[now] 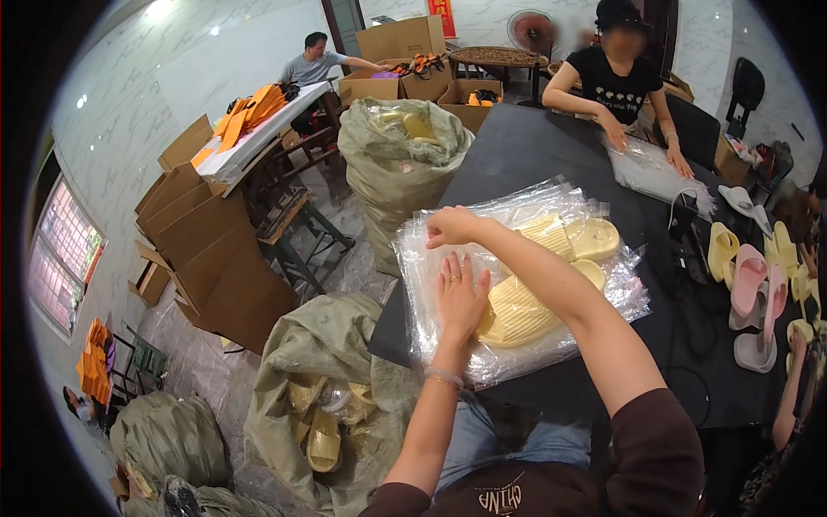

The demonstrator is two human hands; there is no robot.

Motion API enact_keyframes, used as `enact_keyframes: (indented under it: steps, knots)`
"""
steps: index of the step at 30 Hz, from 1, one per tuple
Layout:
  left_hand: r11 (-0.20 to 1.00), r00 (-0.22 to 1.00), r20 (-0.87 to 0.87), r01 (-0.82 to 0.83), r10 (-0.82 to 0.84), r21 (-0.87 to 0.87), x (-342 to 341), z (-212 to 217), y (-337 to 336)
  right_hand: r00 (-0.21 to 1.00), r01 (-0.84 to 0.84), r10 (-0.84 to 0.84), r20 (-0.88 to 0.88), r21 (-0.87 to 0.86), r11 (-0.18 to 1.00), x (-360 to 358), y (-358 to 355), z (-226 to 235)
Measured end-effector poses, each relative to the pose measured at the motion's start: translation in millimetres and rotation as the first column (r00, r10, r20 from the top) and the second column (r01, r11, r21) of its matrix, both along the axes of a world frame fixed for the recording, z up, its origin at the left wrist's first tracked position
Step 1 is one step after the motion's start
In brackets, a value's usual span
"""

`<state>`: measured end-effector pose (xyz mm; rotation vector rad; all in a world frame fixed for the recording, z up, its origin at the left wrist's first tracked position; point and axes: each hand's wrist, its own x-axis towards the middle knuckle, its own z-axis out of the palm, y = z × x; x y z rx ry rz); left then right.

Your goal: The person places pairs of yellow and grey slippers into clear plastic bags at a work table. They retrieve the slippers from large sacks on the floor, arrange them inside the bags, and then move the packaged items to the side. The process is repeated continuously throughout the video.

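On the dark table lies a pile of clear plastic bags point(551, 202). On top, a pair of pale yellow ribbed slippers point(521, 314) lies inside a clear plastic bag point(426, 302). My left hand point(461, 297) rests flat on that bag beside the slippers' left end, fingers spread, a ring on one of them. Reaching across from the right, my right hand point(454, 227) is closed at the bag's upper left edge, its fingertips pinching the plastic there. My right forearm hides part of the slippers.
Pink, grey and yellow slippers point(748, 280) stand along the table's right side. Opposite, a person point(616, 82) handles plastic bags. An open sack point(332, 345) of bagged slippers stands at my left, a fuller sack point(392, 164) behind it. Another person sits by cardboard boxes point(401, 39).
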<state>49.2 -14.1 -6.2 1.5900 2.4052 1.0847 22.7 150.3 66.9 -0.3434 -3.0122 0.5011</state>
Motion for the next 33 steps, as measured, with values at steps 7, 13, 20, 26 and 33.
enact_keyframes:
  steps: [7, 13, 20, 26, 33]
  knots:
    - [0.998, 0.994, -0.095, -0.059, 0.062, 0.037, 5, 1, -2, 0.982, 0.033, -0.116, -0.146, -0.478, 0.878, -6, 12, -9]
    - [0.994, 0.993, -0.077, -0.094, 0.089, -0.055, 5, 3, 1, 0.914, 0.08, 0.101, -0.394, 0.418, 0.905, -3, 7, -28]
    - [0.989, 0.992, -0.09, -0.096, 0.086, -0.115, 3, 2, 4, 0.814, 0.168, 0.291, -0.503, 0.682, 0.712, 50, 33, 16]
    - [0.987, 0.996, -0.027, -0.093, 0.091, -0.129, 1, 1, 0, 0.627, 0.391, 0.004, -0.779, 0.319, 0.863, 179, 32, 99]
    - [0.985, 0.993, -0.079, -0.095, 0.084, -0.147, 2, -1, 2, 0.931, 0.329, -0.364, 0.02, -0.479, 0.814, 319, 92, 69]
